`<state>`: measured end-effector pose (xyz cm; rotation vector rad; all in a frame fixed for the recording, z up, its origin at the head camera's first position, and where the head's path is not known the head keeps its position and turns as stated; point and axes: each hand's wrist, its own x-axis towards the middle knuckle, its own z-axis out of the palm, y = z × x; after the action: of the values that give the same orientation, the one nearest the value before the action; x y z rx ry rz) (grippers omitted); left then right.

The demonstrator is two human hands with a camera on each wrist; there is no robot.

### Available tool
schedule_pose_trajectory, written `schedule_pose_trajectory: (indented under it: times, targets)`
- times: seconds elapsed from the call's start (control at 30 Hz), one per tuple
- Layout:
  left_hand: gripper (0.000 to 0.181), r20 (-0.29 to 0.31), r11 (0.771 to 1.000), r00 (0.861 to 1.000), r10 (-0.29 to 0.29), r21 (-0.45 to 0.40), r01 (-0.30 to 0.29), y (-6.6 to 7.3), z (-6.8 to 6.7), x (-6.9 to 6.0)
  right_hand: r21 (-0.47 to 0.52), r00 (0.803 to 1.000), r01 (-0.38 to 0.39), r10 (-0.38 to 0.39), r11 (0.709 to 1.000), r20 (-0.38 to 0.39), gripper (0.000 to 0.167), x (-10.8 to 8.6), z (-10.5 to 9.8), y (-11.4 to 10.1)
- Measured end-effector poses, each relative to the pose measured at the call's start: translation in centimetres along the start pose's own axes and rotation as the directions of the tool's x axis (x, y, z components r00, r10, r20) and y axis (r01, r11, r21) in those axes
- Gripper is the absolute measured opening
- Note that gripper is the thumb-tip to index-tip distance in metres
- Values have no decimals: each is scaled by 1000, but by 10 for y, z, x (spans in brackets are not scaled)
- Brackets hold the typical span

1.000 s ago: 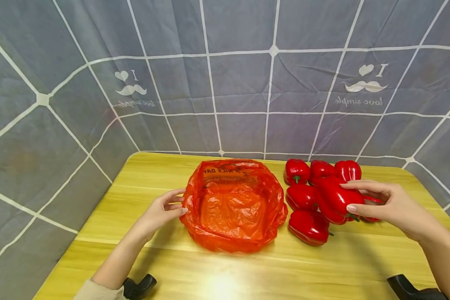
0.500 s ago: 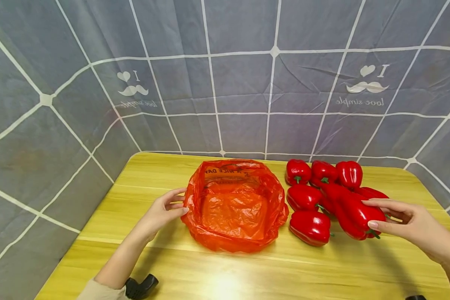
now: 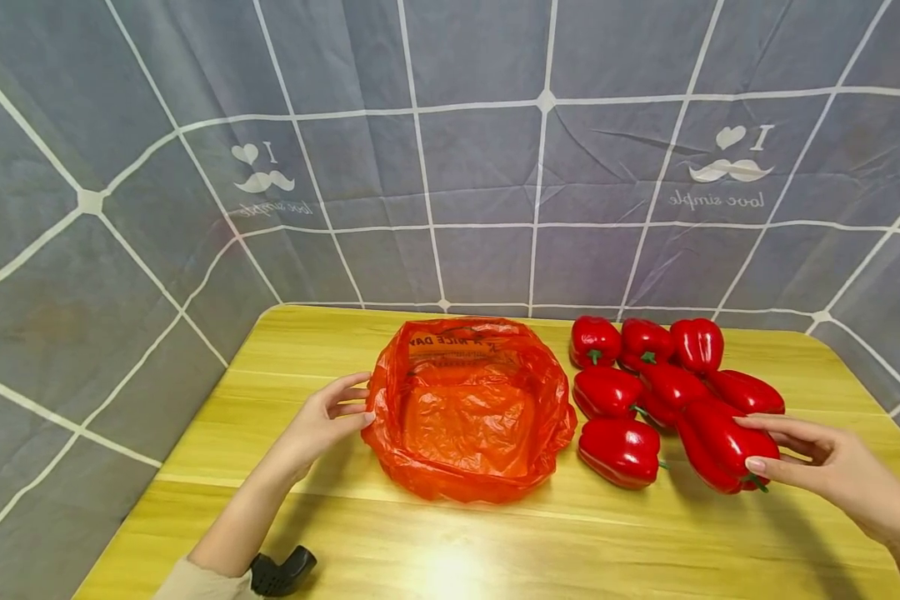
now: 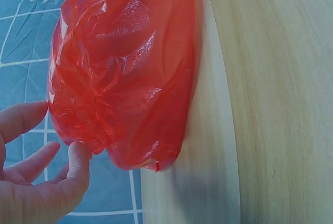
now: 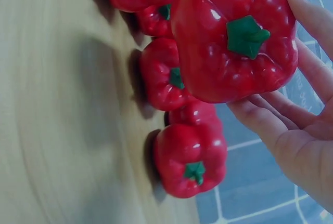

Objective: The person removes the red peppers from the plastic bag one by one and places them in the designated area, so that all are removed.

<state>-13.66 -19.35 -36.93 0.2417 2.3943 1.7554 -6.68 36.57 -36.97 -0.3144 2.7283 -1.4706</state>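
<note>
My right hand (image 3: 832, 475) holds a red bell pepper (image 3: 727, 446) by its stem end, thumb on one side and fingers on the other. In the right wrist view the green stem of this bell pepper (image 5: 234, 37) faces the camera. Several more red bell peppers (image 3: 618, 452) lie in loose rows behind and to the left of it. My left hand (image 3: 322, 429) touches the left outer wall of a red plastic bag (image 3: 465, 487), which stands with its mouth wide open. In the left wrist view, the thumb and fingers (image 4: 26, 120) stay spread against the bag.
The wooden table (image 3: 330, 533) carries the bag and the bell peppers. A grey curtain (image 3: 480, 167) with white grid lines hangs behind it and along the left side. A black device (image 3: 283, 572) sits at my left wrist.
My right hand has moved right and towards me with the bell pepper, which now sits apart from the front left one, uncovering the bell peppers behind. The left hand and bag have stayed put.
</note>
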Motion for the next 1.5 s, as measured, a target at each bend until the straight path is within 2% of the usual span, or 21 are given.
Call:
schedule_pose_trajectory:
  times: [0.17,0.6,1.0,1.33,1.5]
  targets:
    - [57,-1,1000,1000,2,4,-2,0,-1,0,16,1000,-4,3,1000,18,43,-2,3,6]
    - [57,-2,1000,1000,-3,12,3,2,3,-3,11,995,-75,74,997,68,40,-2,10,15]
    - [57,-6,1000,1000,-13,11,13,1,3,-3,-35,994,-84,86,996,69,39,3,15,17]
    - [57,-10,1000,1000,-18,18,18,1,4,-6,-22,995,-43,45,999,86,38,9,24,14]
    - [56,-13,1000,1000,1,21,-1,0,4,-4,-32,996,-16,19,999,84,38,11,26,15]
